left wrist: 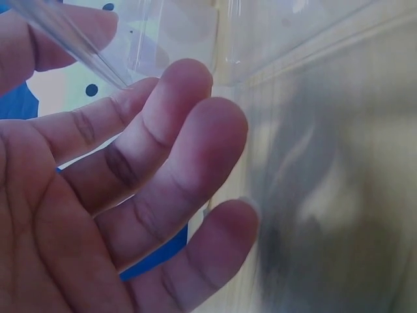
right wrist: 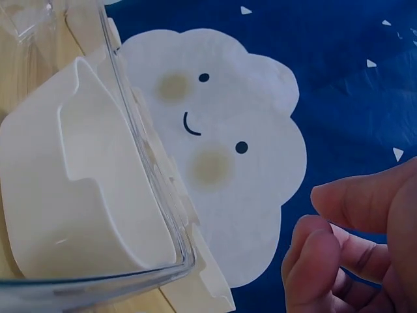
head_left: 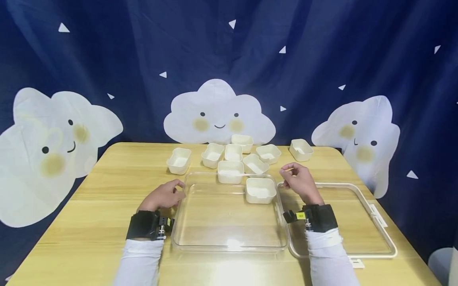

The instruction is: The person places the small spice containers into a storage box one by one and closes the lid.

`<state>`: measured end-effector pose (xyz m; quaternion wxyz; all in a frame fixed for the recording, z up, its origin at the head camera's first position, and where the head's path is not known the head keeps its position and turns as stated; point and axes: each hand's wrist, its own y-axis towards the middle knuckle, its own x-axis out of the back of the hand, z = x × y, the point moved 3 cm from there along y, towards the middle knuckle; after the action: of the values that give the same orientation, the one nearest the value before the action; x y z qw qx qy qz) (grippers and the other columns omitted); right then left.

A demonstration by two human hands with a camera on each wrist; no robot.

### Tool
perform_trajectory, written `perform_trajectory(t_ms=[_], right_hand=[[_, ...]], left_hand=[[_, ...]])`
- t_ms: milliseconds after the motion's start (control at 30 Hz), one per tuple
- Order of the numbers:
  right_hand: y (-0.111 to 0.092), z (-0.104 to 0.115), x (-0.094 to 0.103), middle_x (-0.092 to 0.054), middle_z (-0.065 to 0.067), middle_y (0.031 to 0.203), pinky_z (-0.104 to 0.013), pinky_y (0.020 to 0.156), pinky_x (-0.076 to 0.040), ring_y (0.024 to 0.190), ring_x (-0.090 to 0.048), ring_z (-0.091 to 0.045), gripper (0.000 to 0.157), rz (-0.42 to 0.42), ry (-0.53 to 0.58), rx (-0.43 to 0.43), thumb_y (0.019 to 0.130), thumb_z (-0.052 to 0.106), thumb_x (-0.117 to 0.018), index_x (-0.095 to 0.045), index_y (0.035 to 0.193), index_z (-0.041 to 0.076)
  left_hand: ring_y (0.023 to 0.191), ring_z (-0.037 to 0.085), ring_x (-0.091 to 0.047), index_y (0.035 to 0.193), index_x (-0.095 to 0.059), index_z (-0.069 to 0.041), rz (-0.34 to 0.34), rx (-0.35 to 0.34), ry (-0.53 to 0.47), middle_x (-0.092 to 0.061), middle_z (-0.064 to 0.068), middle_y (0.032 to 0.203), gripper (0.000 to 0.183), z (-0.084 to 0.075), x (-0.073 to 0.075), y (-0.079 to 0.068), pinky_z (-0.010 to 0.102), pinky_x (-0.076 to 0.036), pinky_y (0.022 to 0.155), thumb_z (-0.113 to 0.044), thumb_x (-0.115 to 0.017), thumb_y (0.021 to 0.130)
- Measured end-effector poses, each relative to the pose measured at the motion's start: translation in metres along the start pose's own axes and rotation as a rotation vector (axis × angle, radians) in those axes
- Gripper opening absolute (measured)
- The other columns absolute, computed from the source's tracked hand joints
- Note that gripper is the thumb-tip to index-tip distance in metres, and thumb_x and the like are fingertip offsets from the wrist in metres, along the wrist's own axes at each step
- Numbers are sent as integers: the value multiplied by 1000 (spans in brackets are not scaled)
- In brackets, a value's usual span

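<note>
A clear plastic box (head_left: 229, 248) lies on the table with one small white bin (head_left: 260, 191) in its far right corner. My left hand (head_left: 164, 195) is at the box's left wall; in the left wrist view its thumb (left wrist: 78, 29) and index finger lie on either side of the clear rim, the other fingers loosely bent. Past the box's far right corner, my right hand (head_left: 298, 180) is raised over the table, fingers loosely curled with nothing between them. The right wrist view shows the white bin (right wrist: 39, 189) standing inside the clear wall, apart from that hand.
Several more white bins stand behind the box, among them one at the left (head_left: 179, 161) and one at the far right (head_left: 301, 150). A clear lid with a white frame (head_left: 358, 254) lies right of the box, under my right forearm. A blue cloud-print curtain (head_left: 229, 51) hangs behind the table.
</note>
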<state>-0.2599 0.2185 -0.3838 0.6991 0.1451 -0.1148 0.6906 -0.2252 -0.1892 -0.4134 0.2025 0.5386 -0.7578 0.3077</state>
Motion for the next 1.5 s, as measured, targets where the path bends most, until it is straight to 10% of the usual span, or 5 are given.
perform_trajectory(t_ms=[1500], right_hand=[[66, -20, -18, -58, -7, 68, -23, 52, -46, 58, -55, -13, 15, 170, -190, -127, 91, 9, -62, -57, 95, -3]], left_hand=[[57, 20, -50, 124, -52, 2, -38, -26, -60, -56, 8, 75, 35, 2, -6, -3, 30, -38, 50, -14, -56, 93]])
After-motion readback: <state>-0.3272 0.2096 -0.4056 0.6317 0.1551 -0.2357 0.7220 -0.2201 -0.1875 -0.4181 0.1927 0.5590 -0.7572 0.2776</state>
